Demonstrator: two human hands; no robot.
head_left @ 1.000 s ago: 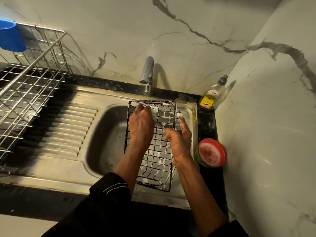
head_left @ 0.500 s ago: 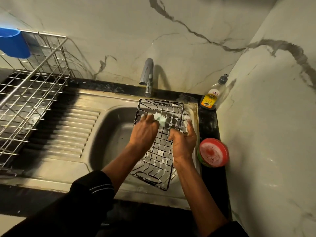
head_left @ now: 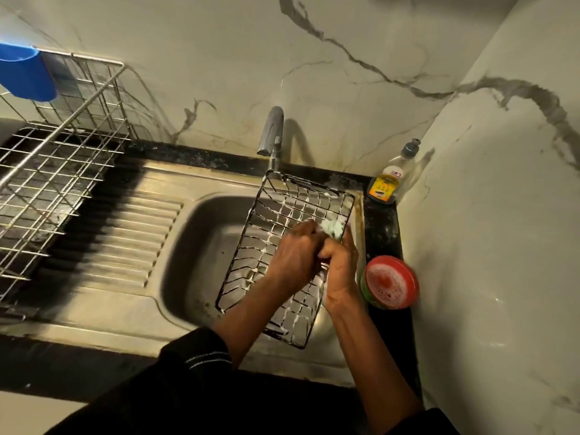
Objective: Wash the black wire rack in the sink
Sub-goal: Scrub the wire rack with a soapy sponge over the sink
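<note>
Right now the black wire rack (head_left: 282, 211) is lying tilted across the sink (head_left: 194, 246) basin, right of centre in the frame, streaked with foam. The left hand (head_left: 293, 262) is pinching a pale green sponge (head_left: 333, 228) against its wires, while the right hand (head_left: 340, 268) is gripping the rack's right edge.

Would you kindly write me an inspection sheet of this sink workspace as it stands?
Surface: steel sink, ribbed drainboard on its left.
Job's things: black wire rack, foamy, tilted over the basin; pale sponge against it.
Clutter: soap bottle and red tub with suds, on the counter at right.
Grips: left hand holds the sponge; right hand grips the rack's right edge.
Cables: nothing seen.
Surroundings: tap; silver dish rack and blue cup at left; marble walls.
</note>
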